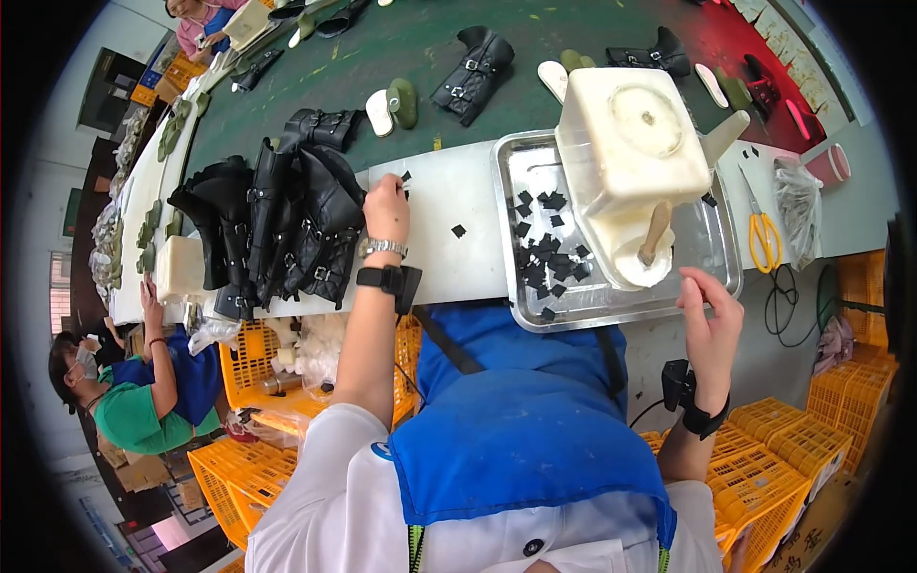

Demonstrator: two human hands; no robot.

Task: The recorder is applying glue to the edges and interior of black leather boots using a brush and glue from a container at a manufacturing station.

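Note:
My left hand (pixel 387 210) is over the white work surface (pixel 458 258), its fingertips pinched together at a small black piece (pixel 407 176). Just left of it, black buckled boots (pixel 272 224) lie in a pile. Another small black square (pixel 458 231) rests alone on the white surface. My right hand (pixel 712 320) hovers at the right front corner of the metal tray (pixel 707 277), fingers loosely bent and apart, holding nothing. Many black squares (pixel 549 253) are scattered in the tray, beside a whitish glue container (pixel 630 134) with a brush (pixel 656 232) standing in its opening.
Yellow-handled scissors (pixel 764 239) and a clear plastic bag (pixel 796 205) lie right of the tray. More boots (pixel 475 74) and green and white insole-like pieces (pixel 402 103) are on the green table (pixel 334 76). Orange crates (pixel 755 477) stand below. A co-worker (pixel 143 392) sits at left.

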